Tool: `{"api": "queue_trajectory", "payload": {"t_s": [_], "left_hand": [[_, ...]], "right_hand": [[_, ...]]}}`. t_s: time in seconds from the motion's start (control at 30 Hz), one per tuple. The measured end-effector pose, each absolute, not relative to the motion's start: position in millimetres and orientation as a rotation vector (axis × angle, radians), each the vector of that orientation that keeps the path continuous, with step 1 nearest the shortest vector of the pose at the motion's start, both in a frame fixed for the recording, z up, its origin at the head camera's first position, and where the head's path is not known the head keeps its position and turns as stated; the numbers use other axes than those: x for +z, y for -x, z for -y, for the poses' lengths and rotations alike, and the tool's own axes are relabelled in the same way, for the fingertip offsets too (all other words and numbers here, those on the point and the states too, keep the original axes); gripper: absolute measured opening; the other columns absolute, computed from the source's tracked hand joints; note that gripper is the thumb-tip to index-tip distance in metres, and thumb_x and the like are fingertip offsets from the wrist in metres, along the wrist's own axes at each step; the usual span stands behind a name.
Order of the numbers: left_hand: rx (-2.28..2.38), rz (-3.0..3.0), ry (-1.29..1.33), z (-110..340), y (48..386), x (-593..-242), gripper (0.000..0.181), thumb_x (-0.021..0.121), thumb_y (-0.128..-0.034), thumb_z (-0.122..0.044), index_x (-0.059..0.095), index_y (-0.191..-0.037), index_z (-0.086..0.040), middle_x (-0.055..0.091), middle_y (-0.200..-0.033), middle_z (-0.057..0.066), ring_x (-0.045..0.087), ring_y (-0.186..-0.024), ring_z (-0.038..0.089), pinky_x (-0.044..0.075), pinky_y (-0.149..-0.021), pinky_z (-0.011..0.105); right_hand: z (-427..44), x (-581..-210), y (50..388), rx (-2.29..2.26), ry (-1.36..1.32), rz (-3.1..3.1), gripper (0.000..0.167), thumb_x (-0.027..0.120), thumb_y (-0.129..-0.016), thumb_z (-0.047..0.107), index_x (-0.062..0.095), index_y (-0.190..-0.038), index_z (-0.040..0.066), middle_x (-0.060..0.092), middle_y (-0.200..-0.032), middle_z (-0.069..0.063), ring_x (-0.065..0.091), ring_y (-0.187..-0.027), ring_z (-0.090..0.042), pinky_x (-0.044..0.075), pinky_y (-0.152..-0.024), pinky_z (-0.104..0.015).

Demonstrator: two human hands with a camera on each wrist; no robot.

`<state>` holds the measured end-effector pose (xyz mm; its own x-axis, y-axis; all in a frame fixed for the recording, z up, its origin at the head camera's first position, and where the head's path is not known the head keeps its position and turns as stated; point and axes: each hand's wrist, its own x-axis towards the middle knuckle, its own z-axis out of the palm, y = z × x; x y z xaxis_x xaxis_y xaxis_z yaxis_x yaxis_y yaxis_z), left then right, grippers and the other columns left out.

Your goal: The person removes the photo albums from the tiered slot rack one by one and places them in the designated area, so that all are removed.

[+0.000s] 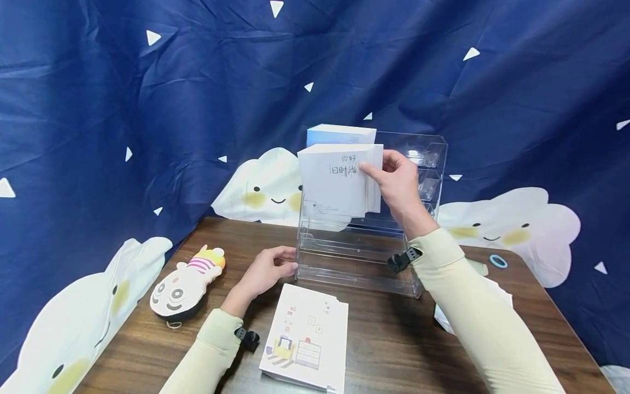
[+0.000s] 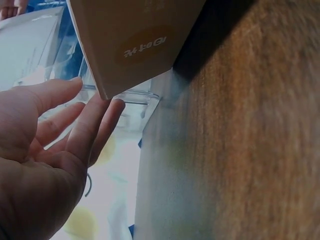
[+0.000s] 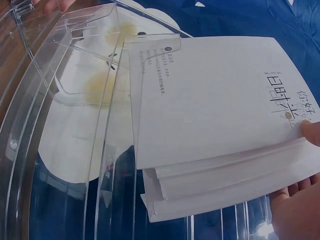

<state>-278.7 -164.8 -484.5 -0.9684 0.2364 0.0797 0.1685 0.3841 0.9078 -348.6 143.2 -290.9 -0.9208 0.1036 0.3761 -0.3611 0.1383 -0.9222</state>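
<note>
My right hand pinches the right edge of a bundle of white booklets with dark handwritten-style characters. In the right wrist view, one corner of the booklets sits behind the lip of a clear plastic tiered rack. My left hand is at the rack's lower left side, its fingertips touching or nearly touching it. In the left wrist view the fingers of the left hand are spread and relaxed. A blue-and-white stack stands in the rack's tier behind.
A stack of white printed booklets lies on the wooden table in front of the rack. To the left lies a plush toy. A blue ring and white papers are at the right, partly behind my right arm.
</note>
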Motion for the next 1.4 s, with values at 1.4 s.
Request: {"api": "queue_trajectory", "payload": {"t_s": [1.4], "left_hand": [[1.660,-2.543,-0.375,165.3,278.9,-483.5,0.041,0.076,-0.1071,-0.011,0.069,-0.146,-0.001,0.079,-0.134,0.019,0.079,-0.114,0.024,0.070,-0.097,0.035]], "right_hand": [[-173.6,-271.5,327.7,1.757,-0.289,2.068,0.032,0.089,-0.099,0.020,0.078,-0.127,0.009,0.080,-0.098,0.018,0.076,-0.094,-0.003,0.063,-0.076,-0.020]]}}
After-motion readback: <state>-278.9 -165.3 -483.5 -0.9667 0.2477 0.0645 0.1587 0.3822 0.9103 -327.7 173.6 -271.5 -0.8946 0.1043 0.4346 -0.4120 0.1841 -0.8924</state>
